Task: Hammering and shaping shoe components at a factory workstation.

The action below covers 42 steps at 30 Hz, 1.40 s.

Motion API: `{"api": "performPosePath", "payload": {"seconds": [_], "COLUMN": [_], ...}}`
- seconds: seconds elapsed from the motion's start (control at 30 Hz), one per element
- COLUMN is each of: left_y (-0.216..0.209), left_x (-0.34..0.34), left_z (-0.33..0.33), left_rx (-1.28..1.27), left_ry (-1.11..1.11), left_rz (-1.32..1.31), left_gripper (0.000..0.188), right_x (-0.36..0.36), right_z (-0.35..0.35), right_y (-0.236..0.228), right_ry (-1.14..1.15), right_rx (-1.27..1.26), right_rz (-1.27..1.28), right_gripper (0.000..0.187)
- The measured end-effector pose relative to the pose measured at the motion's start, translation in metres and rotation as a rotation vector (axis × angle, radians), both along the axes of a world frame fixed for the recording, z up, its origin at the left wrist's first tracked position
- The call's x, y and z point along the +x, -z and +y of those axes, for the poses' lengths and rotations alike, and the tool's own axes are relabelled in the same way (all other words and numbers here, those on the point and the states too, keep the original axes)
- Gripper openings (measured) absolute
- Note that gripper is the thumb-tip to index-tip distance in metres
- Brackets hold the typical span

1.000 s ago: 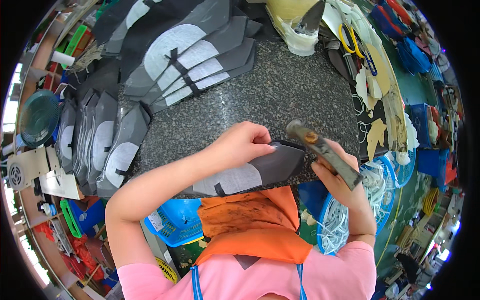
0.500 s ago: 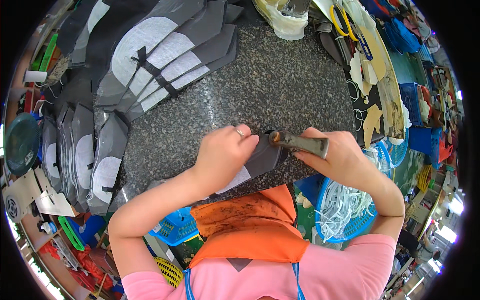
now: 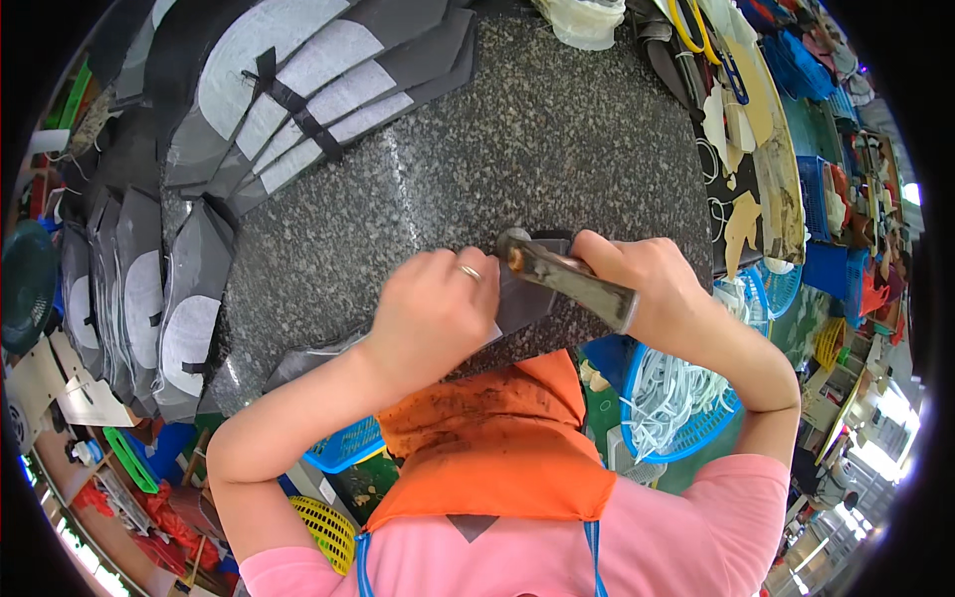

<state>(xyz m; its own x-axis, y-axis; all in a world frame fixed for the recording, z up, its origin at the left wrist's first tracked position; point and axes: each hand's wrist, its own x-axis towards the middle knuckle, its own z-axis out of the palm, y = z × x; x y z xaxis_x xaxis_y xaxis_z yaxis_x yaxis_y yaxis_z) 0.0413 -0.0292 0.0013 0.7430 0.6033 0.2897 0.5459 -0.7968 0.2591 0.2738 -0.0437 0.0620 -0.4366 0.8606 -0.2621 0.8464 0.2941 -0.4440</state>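
Observation:
My right hand [image 3: 668, 289] is closed round a hammer [image 3: 572, 280], whose worn metal head points left toward my other hand. Beneath it lies a dark grey sheet piece [image 3: 525, 301] with a pale patch, flat near the front edge of the speckled stone slab [image 3: 557, 129]. My left hand [image 3: 433, 306], a ring on one finger, has its fingers curled down on that piece at its upper left edge. Those fingertips are partly hidden. The hammer's end is beside them, over or against the piece; I cannot tell whether it touches.
Fanned grey pieces with white patches [image 3: 328, 95] lie at the slab's far left, with more stacked pieces [image 3: 189, 318] along its left side. Yellow-handled scissors [image 3: 686, 25] lie far right. Below right stands a blue basket of pale strips [image 3: 686, 398].
The hammer has shifted left and up, closer to my left hand, and its angle has turned. My left hand has moved slightly left and covers more of the grey piece. The view has shifted slightly.

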Motion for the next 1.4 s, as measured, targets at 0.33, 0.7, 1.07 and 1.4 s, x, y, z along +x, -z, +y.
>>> {"api": "performPosePath", "payload": {"seconds": [0.33,0.7,1.07,1.4], "left_y": [-0.001,0.005,-0.003,0.000], "left_x": [-0.013,-0.017,-0.015,-0.016], "left_z": [-0.006,-0.002,-0.007,-0.002], "left_rx": [-0.065,-0.072,-0.172,-0.103], "left_ry": [0.032,0.040,-0.090,-0.049], "left_rz": [-0.135,-0.155,-0.113,-0.140], "left_gripper": [0.022,0.020,0.012,0.015], "right_x": [-0.008,-0.007,-0.011,-0.015], "right_z": [-0.001,-0.003,-0.008,-0.004], "right_y": [-0.014,-0.020,0.003,-0.007], "right_ry": [0.273,0.224,0.064,0.048], "right_rx": [-0.095,-0.093,0.000,-0.042], "right_rz": [0.265,0.044,0.126,-0.018], "right_gripper": [0.012,0.020,0.020,0.024]}}
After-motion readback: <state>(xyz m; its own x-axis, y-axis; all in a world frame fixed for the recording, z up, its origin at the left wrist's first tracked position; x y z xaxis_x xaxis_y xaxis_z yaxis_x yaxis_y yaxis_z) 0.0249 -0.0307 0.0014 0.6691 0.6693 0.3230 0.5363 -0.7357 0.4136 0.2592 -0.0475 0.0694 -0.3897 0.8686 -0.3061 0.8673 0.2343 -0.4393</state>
